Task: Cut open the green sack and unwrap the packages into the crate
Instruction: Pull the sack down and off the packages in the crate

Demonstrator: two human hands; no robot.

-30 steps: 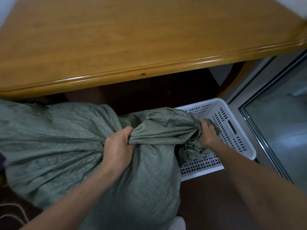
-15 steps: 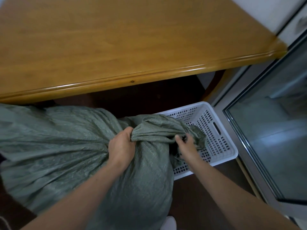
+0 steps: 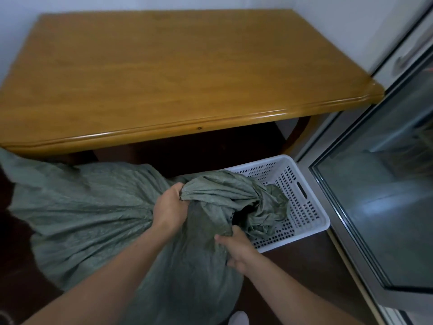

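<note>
A bulky green woven sack [image 3: 93, 214] lies on the dark floor under the table's front edge. Its bunched, tied neck hangs over into a white perforated plastic crate [image 3: 302, 198] on the right. My left hand [image 3: 169, 208] grips a fold of the sack just behind the neck. My right hand [image 3: 236, 249] pinches the sack's fabric lower down, at the crate's near left corner. The packages are hidden inside the sack.
A wooden table [image 3: 164, 73] fills the upper view, its front edge just above the sack. A glass sliding door with a metal frame [image 3: 365, 207] runs along the right, close beside the crate. Dark floor [image 3: 304, 273] shows in front of the crate.
My right hand has left the sack's neck over the crate and come back toward me, taking hold of fabric lower on the sack. The left hand keeps its grip. The view has tilted up.
</note>
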